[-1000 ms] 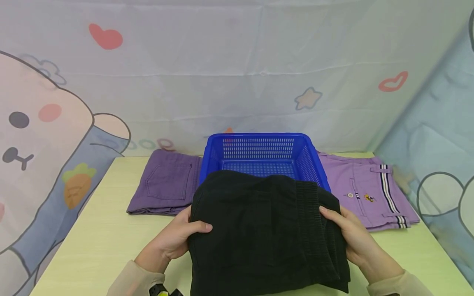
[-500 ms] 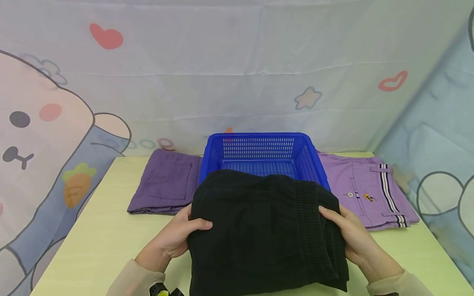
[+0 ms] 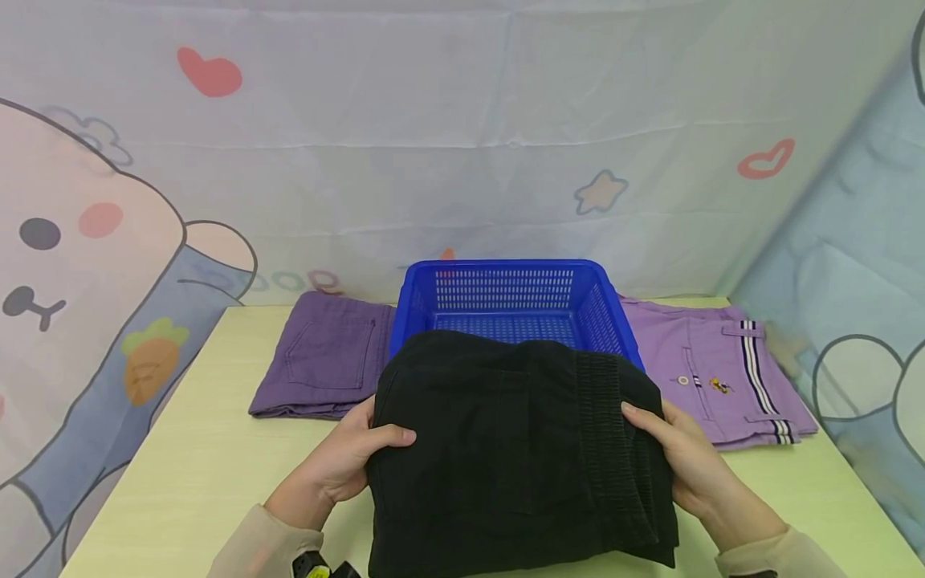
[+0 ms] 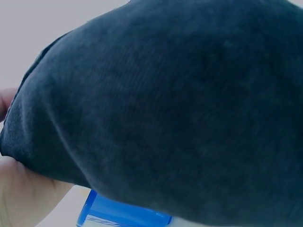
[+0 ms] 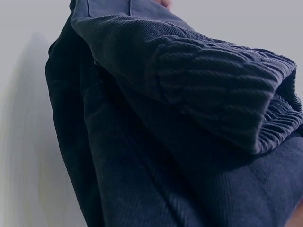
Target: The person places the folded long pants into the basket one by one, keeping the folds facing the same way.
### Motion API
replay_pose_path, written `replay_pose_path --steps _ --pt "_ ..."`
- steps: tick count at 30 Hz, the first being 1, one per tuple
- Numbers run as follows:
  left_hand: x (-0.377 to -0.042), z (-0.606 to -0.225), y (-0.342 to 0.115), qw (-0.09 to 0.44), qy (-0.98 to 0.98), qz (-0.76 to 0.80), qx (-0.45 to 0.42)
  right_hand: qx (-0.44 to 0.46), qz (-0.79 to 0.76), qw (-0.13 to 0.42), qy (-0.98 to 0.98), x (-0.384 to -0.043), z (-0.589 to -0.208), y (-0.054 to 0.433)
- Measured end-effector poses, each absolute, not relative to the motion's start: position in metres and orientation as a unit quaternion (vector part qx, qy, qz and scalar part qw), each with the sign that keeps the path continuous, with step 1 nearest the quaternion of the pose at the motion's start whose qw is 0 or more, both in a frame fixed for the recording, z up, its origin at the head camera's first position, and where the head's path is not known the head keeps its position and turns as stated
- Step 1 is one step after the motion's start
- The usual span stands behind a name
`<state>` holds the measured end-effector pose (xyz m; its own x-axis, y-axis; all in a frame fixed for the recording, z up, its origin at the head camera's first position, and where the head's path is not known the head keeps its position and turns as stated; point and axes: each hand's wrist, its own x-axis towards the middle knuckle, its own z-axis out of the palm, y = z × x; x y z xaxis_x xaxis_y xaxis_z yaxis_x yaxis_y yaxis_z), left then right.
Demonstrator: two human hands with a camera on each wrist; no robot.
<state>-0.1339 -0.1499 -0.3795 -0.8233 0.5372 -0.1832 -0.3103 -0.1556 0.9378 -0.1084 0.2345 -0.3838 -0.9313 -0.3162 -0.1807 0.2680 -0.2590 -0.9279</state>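
Folded black cloth garment [image 3: 484, 457]: held over the pale yellow-green tabletop [image 3: 195, 466], hiding the near side of the blue slotted plastic basket [image 3: 503, 265] in head view.
Left hand [image 3: 343, 461]: clamped on the garment's left edge, thumb on top.
Right hand [image 3: 692, 466]: clamped on the right edge, beside the ribbed waistband [image 3: 614, 449], thumb on top.
Basket flanks: folded dark purple garment [image 3: 328, 357] left; lilac garment with striped trim [image 3: 711, 345] right.

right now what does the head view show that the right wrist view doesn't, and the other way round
Only head: the blue basket, folded purple trousers, lilac trousers with striped trim, printed backdrop.
Only right wrist: a look into the hollow at the open edge of the ribbed waistband.
Both: the black trousers, that waistband and the table.
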Motion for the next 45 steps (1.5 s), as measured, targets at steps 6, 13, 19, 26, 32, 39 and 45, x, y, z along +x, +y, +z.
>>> replay_pose_path --steps 6,13,19,26,32,39,45 --pt "-0.1351 -0.3807 -0.1498 0.279 0.588 0.753 0.093 -0.026 -0.790 0.183 0.585 -0.1087 -0.3838 0.2347" --pt "-0.1353 -0.3787 -0.1488 0.278 0.588 0.754 0.092 -0.029 -0.787 0.185 0.588 -0.1095 -0.3819 0.2355" --pt "-0.1348 -0.3768 -0.1484 0.272 0.590 0.755 0.087 -0.029 -0.782 0.183 0.595 -0.1111 -0.3812 0.2356" --pt "-0.1348 -0.3770 -0.1484 0.272 0.590 0.755 0.088 -0.027 -0.791 0.181 0.584 -0.1118 -0.3814 0.2340" --pt "-0.1351 -0.3779 -0.1481 0.270 0.591 0.755 0.088 -0.035 -0.803 0.184 0.566 -0.1118 -0.3821 0.2327" --pt "-0.1359 -0.3793 -0.1480 0.271 0.590 0.755 0.089 -0.050 -0.803 0.188 0.563 -0.1125 -0.3835 0.2336" --pt "-0.1366 -0.3800 -0.1477 0.271 0.590 0.755 0.086 -0.061 -0.807 0.196 0.553 -0.1132 -0.3837 0.2343"
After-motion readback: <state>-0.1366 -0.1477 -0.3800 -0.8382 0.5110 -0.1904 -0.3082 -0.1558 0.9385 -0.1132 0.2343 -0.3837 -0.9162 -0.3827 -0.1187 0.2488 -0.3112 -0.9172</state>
